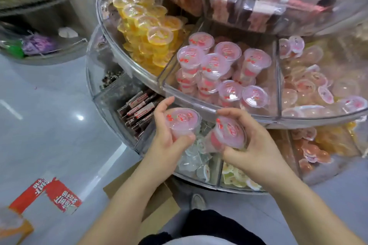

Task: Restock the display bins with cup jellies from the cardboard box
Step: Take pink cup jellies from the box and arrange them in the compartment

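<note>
Just below the pink-jelly bin (219, 103), both hands curled, left hand (165, 145) and right hand (256, 149) each gripping a pink cup jelly (182, 120).

- Two hands, left (163, 141) and right (256, 145), each hold one pink cup jelly (182, 120) (229, 133).
- One cardboard box (157, 205).
- About a dozen lidded pink cups in the middle bin (199, 109).

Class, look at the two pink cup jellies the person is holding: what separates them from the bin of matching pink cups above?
In the head view, only the clear curved front wall of the pink-cup bin lies between; both held cups sit just below it.
</note>
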